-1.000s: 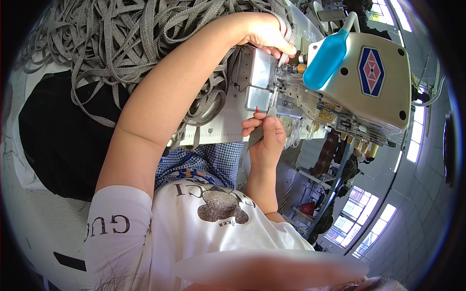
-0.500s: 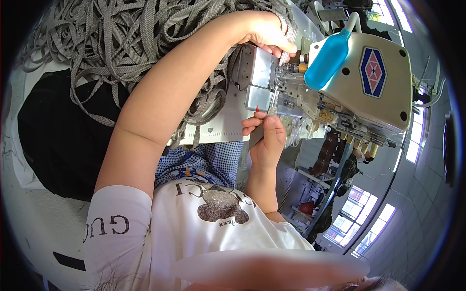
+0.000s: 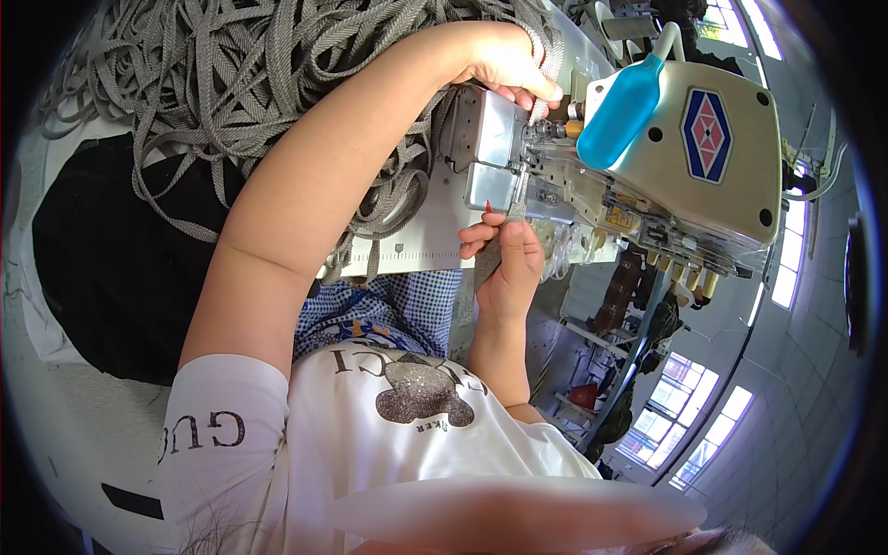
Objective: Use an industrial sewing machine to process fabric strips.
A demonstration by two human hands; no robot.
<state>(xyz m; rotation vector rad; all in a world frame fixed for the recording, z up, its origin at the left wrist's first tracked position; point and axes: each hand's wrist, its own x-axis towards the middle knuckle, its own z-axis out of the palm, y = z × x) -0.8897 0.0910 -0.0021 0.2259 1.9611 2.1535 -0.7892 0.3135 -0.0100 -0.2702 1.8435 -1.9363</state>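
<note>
A strip of grey herringbone tape (image 3: 517, 211) runs through the working area of a cream sewing machine (image 3: 749, 116). On the far side, my left hand (image 3: 507, 57) has its thumb and fingers closed on the tape, beside the machine's metal cover plate (image 3: 499, 129). My right hand (image 3: 511, 268) pinches the tape on the near side, close to my body, and a piece of it hangs down across the palm. A small red pointed thing (image 3: 487, 206) shows just above the right fingertips; its kind is unclear. The needle area is partly hidden by the machine head.
A large tangled heap of the same tape (image 3: 213, 65) covers the table's left side. Black cloth (image 3: 111, 250) lies at the left. A blue, bottle-shaped piece (image 3: 620, 116) sits against the machine head. Along the table's front edge runs a ruler strip (image 3: 407, 257). Shelving (image 3: 592, 333) stands beyond on the right.
</note>
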